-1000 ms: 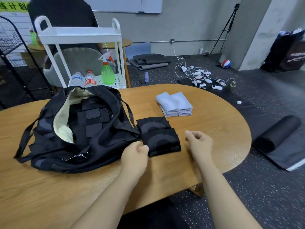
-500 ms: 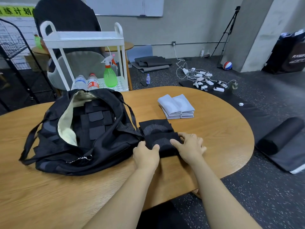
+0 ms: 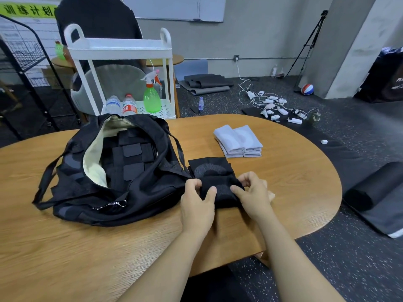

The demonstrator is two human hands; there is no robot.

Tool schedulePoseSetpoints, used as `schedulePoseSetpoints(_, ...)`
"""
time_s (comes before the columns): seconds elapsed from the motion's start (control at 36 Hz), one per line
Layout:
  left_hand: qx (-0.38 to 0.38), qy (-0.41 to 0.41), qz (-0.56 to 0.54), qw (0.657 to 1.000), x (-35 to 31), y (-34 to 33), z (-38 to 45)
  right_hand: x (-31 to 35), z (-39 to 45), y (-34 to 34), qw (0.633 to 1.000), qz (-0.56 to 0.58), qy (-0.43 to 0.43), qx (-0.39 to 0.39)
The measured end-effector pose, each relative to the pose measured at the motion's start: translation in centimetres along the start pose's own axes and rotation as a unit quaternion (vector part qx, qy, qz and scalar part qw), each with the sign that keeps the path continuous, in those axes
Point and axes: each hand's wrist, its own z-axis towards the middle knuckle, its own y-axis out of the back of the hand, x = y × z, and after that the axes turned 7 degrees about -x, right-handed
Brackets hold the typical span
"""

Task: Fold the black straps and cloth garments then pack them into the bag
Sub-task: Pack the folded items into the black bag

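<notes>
Your left hand [image 3: 197,205] gripped the near-left edge of the folded black garment [image 3: 220,189], thumb on top, fingers curled round its side. Your right hand [image 3: 253,194] pinched the same garment from its right side, thumb on top and fingers curled over the far edge. That garment sat on the wooden worktop [image 3: 294,175], overlapping a second folded black garment [image 3: 209,167] just behind it, which touched the bag's right flank. Whether the near one was lifted off the wood, can't tell; your hands covered its lower edge.

The black bag [image 3: 122,192] lay open on the worktop to the left of your hands, cream lining showing, with black straps [image 3: 130,158] stacked flat inside. One bag handle looped out to the left, another arched over the right side.

A stack of folded white cloths [image 3: 238,140] sat further back on the worktop, apart from the black pieces.

Behind the worktop stood a white cart [image 3: 118,49] with a green spray bottle [image 3: 152,99] and two water bottles [image 3: 121,105] on its lower shelf.
</notes>
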Motion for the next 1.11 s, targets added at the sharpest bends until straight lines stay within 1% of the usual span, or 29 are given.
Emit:
schedulePoseSetpoints(0.08,-0.005,-0.009,-0.008,1.000,-0.5,0.2,0.0,0.1,0.1,0.4,0.997,0.067,-0.029,-0.008)
schedulePoseSetpoints(0.14,-0.013,-0.009,-0.007,1.000,-0.7,0.3,0.0,0.2,0.0,0.6,0.991,0.121,-0.055,0.010)
schedulePoseSetpoints(0.22,-0.020,-0.008,-0.010,1.000,-1.1,0.6,-0.1,-0.9,0.3,0.5,0.980,0.189,-0.060,0.034)
schedulePoseSetpoints(0.28,-0.019,-0.010,-0.019,1.000,-1.3,0.7,-0.1,-1.1,0.3,0.6,0.976,0.206,-0.058,0.045)
schedulePoseSetpoints(0.42,-0.010,-0.020,-0.054,0.998,-2.6,1.0,-0.2,0.9,-0.6,2.5,0.974,0.220,-0.052,0.027)
schedulePoseSetpoints(0.5,0.002,-0.052,-0.062,0.997,-3.8,2.1,0.2,2.8,-0.6,3.3,0.973,0.225,-0.041,0.002)
schedulePoseSetpoints(0.61,-0.022,-0.118,-0.026,0.992,-5.3,6.5,2.1,7.6,-0.5,2.6,0.970,0.243,-0.005,0.013)
schedulePoseSetpoints(0.75,-0.081,-0.151,0.055,0.984,-5.9,13.8,6.1,13.2,0.7,-2.9,0.980,0.174,0.081,0.047)
schedulePoseSetpoints(0.86,-0.107,-0.111,0.096,0.983,-4.9,18.6,9.1,18.1,0.8,-7.5,0.985,0.090,0.125,0.080)
schedulePoseSetpoints(0.94,-0.126,-0.090,0.136,0.978,-3.6,20.7,11.2,20.5,0.3,-10.1,0.985,0.039,0.135,0.099)
schedulePoseSetpoints(1.0,-0.124,-0.080,0.161,0.976,-3.0,21.5,11.9,21.0,0.2,-11.7,0.982,-0.011,0.148,0.119)
schedulePoseSetpoints(1.11,-0.088,-0.080,0.214,0.970,-1.9,21.6,12.3,19.7,0.0,-13.1,0.970,-0.088,0.169,0.153)
